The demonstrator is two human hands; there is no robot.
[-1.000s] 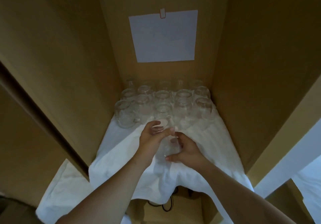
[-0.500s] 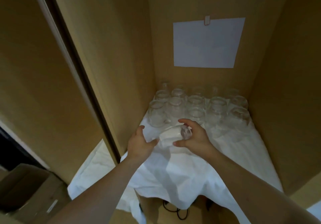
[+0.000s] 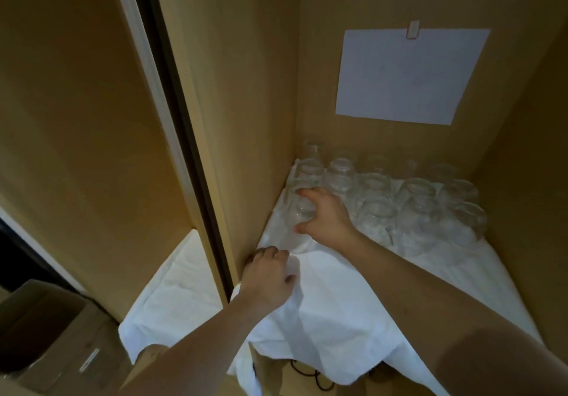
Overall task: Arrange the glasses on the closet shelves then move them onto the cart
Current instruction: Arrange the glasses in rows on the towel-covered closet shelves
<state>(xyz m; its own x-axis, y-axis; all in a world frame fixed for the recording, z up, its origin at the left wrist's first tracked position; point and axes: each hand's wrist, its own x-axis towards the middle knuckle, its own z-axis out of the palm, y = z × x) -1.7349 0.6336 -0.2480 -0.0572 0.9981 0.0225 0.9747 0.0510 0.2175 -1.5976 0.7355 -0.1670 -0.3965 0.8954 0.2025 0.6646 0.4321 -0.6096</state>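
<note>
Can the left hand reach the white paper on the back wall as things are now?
Probably not easily: the left hand rests low on the white cloth, and the rows of glasses stand between it and the paper high on the wall.

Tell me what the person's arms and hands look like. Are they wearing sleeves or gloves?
No gloves and no sleeves show. Both forearms are bare all the way from the bottom edge of the picture to the wrists. The left hand and the right hand are bare too, and I can see no rings, watch or bracelets on them. The light is dim, so tiny details could be missed.
</note>
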